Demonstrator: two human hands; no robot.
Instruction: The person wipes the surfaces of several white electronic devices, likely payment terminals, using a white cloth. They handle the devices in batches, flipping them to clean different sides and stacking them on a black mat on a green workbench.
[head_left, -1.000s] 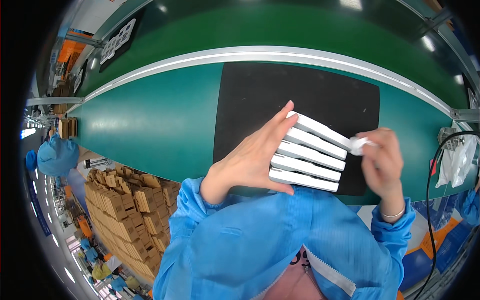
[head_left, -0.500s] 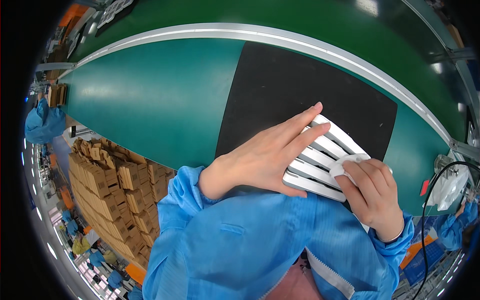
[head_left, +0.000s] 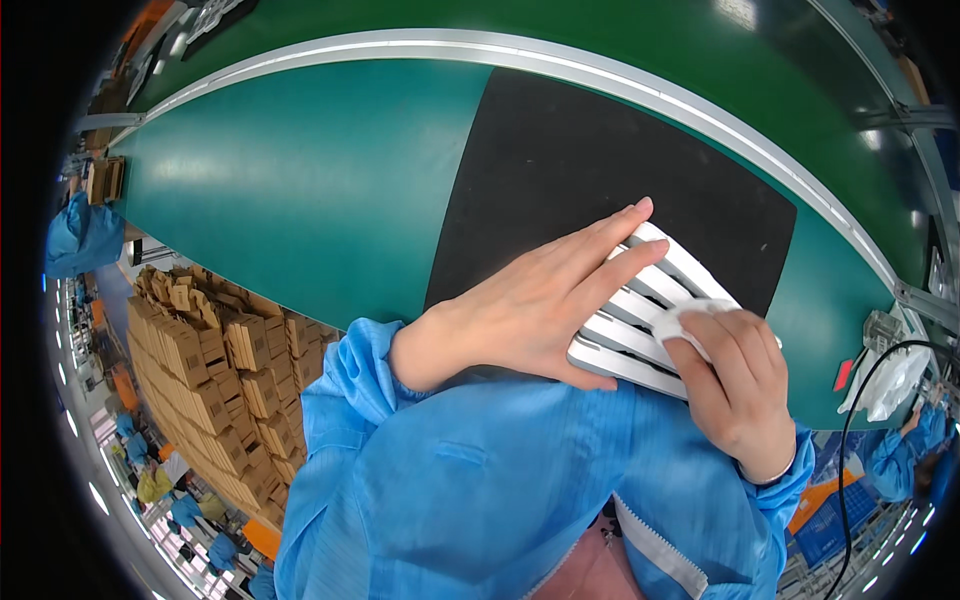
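Note:
Several slim white bars lie side by side near the front of the black mat, with dark gaps between them. My left hand spans their left ends, thumb at the near side and fingers reaching to the far one, gripping the row together. In my right hand is a bunched white wipe, pinched under the fingers and pressed onto the bars' upper faces. That hand hides the right part of the bars.
The black mat lies on a green tabletop with a pale rail along its far edge. Stacked brown cartons stand at the left below the table. A clear plastic bag and black cable are at the right. Co-workers appear farther off.
My right hand and the wipe have shifted slightly left along the bars. The left hand keeps its grip on the row, and the whole view has tilted a little.

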